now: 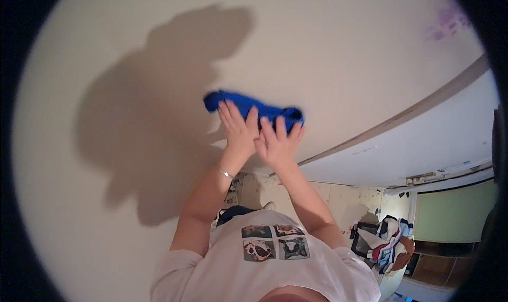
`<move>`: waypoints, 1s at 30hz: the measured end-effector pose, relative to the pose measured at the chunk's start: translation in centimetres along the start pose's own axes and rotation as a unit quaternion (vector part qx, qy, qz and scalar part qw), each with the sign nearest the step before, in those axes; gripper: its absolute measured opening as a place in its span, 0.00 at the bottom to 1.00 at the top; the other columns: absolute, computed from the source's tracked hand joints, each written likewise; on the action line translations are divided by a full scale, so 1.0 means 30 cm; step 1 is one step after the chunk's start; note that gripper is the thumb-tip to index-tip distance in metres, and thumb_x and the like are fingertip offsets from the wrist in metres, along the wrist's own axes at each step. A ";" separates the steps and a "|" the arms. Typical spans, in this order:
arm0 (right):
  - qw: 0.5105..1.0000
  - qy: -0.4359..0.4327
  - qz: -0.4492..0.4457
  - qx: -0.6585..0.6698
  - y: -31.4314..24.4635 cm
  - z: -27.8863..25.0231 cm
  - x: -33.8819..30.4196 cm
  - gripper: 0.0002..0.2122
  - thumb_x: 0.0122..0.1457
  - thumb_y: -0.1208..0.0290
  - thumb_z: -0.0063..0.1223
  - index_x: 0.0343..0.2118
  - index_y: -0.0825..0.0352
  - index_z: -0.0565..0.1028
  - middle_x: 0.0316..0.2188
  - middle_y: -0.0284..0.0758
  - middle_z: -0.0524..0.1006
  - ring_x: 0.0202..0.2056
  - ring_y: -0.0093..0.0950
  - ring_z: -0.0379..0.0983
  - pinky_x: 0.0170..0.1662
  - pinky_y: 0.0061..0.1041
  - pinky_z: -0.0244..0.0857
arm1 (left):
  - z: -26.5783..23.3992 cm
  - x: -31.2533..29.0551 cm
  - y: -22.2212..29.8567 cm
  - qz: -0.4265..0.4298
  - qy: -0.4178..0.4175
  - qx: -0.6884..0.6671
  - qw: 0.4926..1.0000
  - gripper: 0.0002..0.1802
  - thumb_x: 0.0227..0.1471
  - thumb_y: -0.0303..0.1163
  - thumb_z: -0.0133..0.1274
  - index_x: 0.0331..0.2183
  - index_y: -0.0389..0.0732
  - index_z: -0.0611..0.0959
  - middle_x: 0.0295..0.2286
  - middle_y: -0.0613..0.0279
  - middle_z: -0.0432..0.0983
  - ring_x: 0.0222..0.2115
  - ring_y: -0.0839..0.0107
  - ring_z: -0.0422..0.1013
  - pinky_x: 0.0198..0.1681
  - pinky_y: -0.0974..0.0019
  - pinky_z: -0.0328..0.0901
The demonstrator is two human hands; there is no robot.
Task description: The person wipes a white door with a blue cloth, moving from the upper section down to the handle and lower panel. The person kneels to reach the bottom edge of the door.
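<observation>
A crumpled blue cloth (pixel 231 99) lies against a cream wall (pixel 328 48). Both of my hands press it to the wall side by side. My left hand (pixel 239 130), with a thin bracelet on its wrist, covers the cloth's middle with its fingers extended. My right hand (pixel 278 142) touches the left hand and covers the cloth's right end, fingers spread. The cloth's left end and a dark fold at its right end stick out past my fingers. My white printed t-shirt (pixel 264 265) fills the lower middle.
My shadow (pixel 153 117) falls on the wall to the left. A brown strip (pixel 423 105) borders a white panel (pixel 423 148) on the right. Faint purple marks (pixel 447 24) sit at the upper right. A heap of clothes (pixel 389 244) and a green panel (pixel 455 214) lie lower right.
</observation>
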State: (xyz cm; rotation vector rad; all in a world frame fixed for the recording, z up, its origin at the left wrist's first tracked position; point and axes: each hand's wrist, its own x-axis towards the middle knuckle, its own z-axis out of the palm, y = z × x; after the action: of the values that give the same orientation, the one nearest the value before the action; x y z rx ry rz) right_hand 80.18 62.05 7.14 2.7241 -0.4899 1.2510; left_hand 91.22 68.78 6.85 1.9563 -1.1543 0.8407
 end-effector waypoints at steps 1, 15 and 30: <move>0.999 0.002 -0.026 -0.019 0.004 0.058 -0.073 0.23 0.47 0.55 0.53 0.49 0.51 0.72 0.55 0.42 0.60 0.60 0.55 0.40 0.57 0.57 0.34 | 0.057 -0.104 -0.024 -0.036 -0.033 0.002 0.999 0.26 0.47 0.43 0.51 0.45 0.36 0.71 0.52 0.19 0.41 0.54 0.21 0.39 0.54 0.27 0.39; 0.987 0.130 -0.048 0.086 -0.148 -0.128 0.444 0.32 0.53 0.39 0.40 0.55 0.56 0.67 0.59 0.39 0.59 0.62 0.53 0.38 0.57 0.55 0.31 | -0.279 0.455 -0.121 0.046 0.176 -0.014 0.983 0.36 0.42 0.47 0.54 0.55 0.56 0.67 0.58 0.34 0.45 0.56 0.31 0.45 0.54 0.35 0.44; 0.974 -0.156 -0.157 0.043 -0.216 0.172 -0.018 0.31 0.50 0.42 0.47 0.54 0.55 0.67 0.57 0.30 0.62 0.58 0.43 0.50 0.52 0.53 0.45 | 0.016 -0.261 -0.354 -0.175 0.012 -0.036 0.984 0.36 0.47 0.40 0.51 0.52 0.31 0.58 0.56 0.23 0.35 0.57 0.26 0.32 0.57 0.31 0.34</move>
State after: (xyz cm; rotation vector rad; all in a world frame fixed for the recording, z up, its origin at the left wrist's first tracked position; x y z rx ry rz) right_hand 85.73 67.13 3.60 2.9325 -0.0222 0.7914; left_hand 97.83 75.62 -2.28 2.0036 -0.7831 0.6238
